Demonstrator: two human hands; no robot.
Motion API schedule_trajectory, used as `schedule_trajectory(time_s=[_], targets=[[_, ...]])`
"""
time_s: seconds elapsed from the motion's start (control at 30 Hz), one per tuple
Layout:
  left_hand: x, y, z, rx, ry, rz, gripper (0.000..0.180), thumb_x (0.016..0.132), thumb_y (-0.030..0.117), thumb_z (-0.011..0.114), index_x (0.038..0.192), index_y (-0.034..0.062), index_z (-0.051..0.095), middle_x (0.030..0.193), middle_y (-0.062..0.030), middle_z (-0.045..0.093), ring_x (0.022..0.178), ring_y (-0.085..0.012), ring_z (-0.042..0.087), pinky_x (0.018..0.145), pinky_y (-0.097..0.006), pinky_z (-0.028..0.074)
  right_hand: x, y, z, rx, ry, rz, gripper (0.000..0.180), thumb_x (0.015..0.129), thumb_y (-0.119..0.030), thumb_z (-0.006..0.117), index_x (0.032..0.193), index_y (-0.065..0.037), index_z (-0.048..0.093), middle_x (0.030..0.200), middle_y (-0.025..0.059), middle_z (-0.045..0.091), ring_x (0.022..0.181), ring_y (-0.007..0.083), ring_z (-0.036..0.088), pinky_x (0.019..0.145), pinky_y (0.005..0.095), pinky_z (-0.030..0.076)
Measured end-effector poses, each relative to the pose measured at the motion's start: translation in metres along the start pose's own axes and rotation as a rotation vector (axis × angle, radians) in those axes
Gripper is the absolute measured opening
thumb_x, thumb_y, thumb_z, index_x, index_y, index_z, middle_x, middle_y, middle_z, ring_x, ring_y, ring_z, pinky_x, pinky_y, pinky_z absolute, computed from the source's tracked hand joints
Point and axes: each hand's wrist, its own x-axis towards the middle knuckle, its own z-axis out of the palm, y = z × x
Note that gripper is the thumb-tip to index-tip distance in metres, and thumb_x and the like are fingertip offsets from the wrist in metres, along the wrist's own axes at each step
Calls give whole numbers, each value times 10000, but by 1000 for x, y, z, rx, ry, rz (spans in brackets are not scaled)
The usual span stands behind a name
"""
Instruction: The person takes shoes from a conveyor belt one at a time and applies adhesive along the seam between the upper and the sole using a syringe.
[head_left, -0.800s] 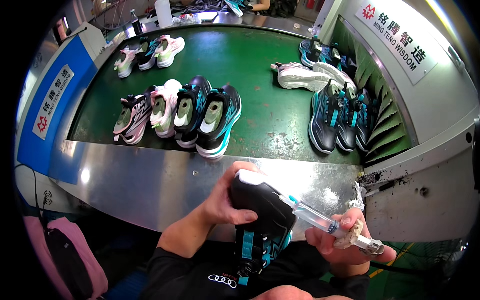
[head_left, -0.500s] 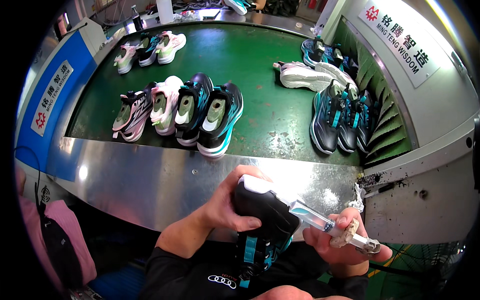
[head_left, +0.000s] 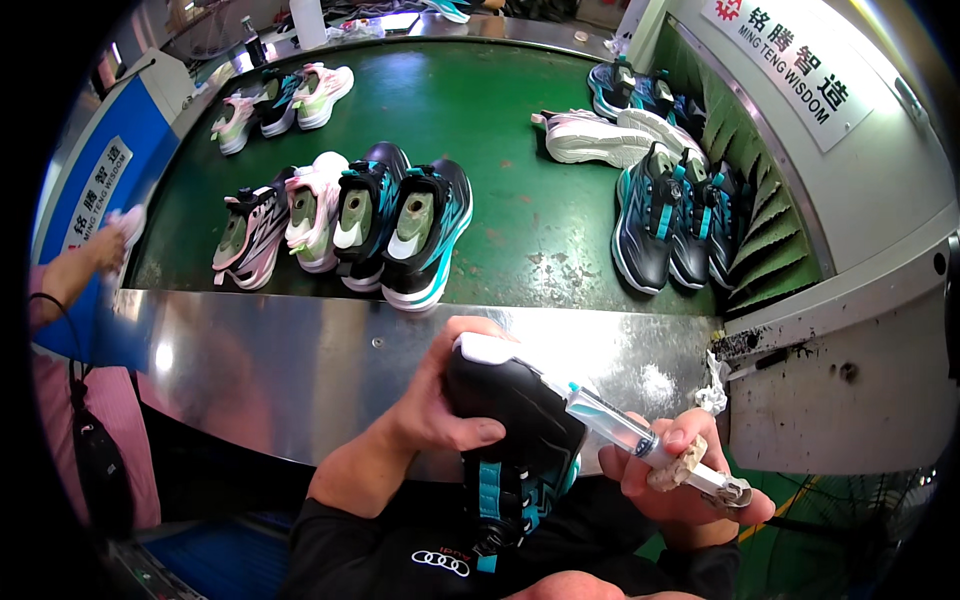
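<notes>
I see the left hand [head_left: 428, 408] clasping a dark shoe [head_left: 515, 415]; beside it, the right hand [head_left: 672, 503] curls round a syringe [head_left: 612, 422], tip at the sole edge. Mid-work, I judge; whether the other shoes [head_left: 410, 225] beyond the hands are done, I can't tell.

Green belt [head_left: 510, 215]; mixed shoes [head_left: 358, 222] left; pale shoes [head_left: 598, 148] tipped, dark shoes [head_left: 643, 235] right

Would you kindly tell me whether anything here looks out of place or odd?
Yes: two pale, white-soled shoes lie on their sides, soles showing, while the black-and-teal shoes nearby stand upright. Lumpy beige material also clings around the clear plastic syringe in the right hand, which looks messy.
</notes>
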Motion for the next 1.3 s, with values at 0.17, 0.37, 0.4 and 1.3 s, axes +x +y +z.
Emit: schedule_trajectory(time_s=[0.17, 0.37, 0.4, 1.3], targets=[[1, 0, 0, -31, 116, -54, 783, 574, 245, 817, 1188, 53, 371, 1079, -179, 543, 977, -250, 569, 838, -357, 475, -7, 2, -4, 10, 32, -2, 830, 665, -703, 666, 1183, -87, 462, 928, 150, 602, 890, 222, 474, 695, 331, 318], [4, -3, -9, -152, 63, -117, 746, 628, 137, 782, 1238, 54, 361, 1104, -94, 530, 1013, -191, 543, 900, -329, 435, -16, 12, -14, 19, 72, -32, 858, 649, -706, 675, 1186, -75, 454, 918, 158, 590, 876, 220, 462, 684, 332, 307], [5, -1, -6, -194, 122, -137, 763, 630, 145, 783, 1252, 54, 351, 1102, -92, 533, 1020, -194, 543, 903, -334, 438, -20, 13, -18, 39, 70, -29, 871, 642, -705, 682, 1191, -70, 450, 975, 130, 583, 878, 217, 462, 682, 329, 303], [17, -13, -23, -319, 411, -327, 727, 697, 291, 683, 1308, 18, 400, 1174, -179, 563, 1041, -299, 598, 909, -413, 503, -69, 50, -50, 49, 13, -26, 1026, 641, -640, 742, 1292, 57, 363, 1067, 129, 464, 960, 189, 474, 832, 287, 358]])
